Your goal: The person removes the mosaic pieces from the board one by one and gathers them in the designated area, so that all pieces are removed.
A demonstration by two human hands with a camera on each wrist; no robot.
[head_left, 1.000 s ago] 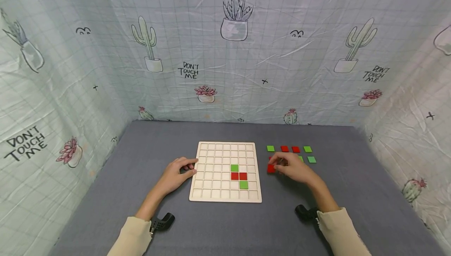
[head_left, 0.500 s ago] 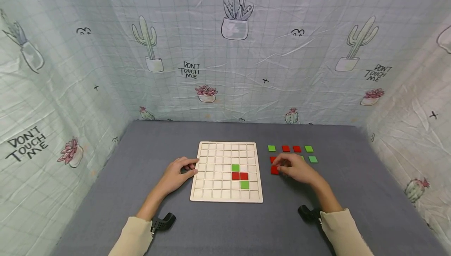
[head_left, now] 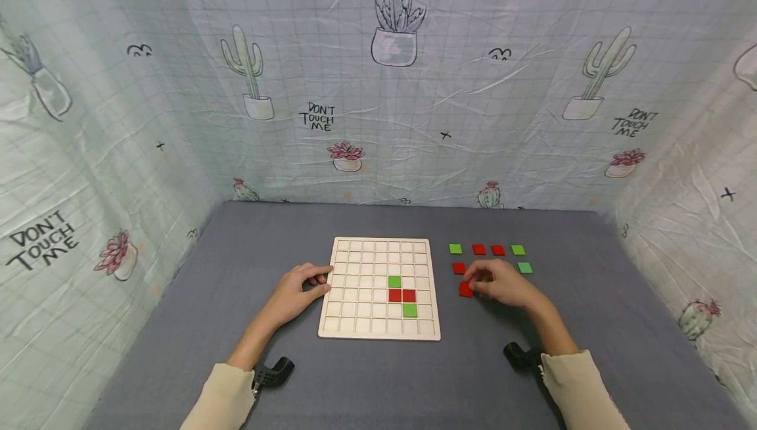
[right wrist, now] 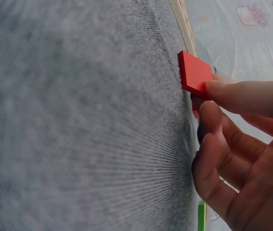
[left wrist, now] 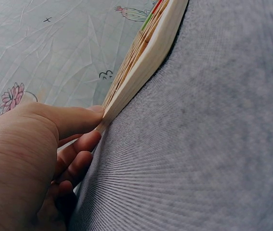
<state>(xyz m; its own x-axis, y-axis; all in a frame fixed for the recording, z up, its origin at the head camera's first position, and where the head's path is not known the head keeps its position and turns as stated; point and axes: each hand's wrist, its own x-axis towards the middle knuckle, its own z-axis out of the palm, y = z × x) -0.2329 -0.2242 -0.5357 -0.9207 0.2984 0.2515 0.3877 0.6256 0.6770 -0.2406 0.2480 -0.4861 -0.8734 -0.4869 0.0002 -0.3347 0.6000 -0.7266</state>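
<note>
Red square tile [right wrist: 196, 73]: pinched in the right hand [head_left: 501, 281]. Pale gridded board [head_left: 362, 285]: flat on the surface [head_left: 384, 384], left hand [head_left: 294, 292] touching its edge.

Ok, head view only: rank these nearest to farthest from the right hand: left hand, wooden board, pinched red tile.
1. Pinched red tile: in the right hand.
2. Wooden board: to the left, apart.
3. Left hand: at the board's left edge.

Board [head_left: 355, 292] matt pale wood; red tile [right wrist: 196, 74] smooth; tabletop [head_left: 378, 384] matt woven cloth; backdrop [head_left: 473, 114] creased, faintly glossy
</note>
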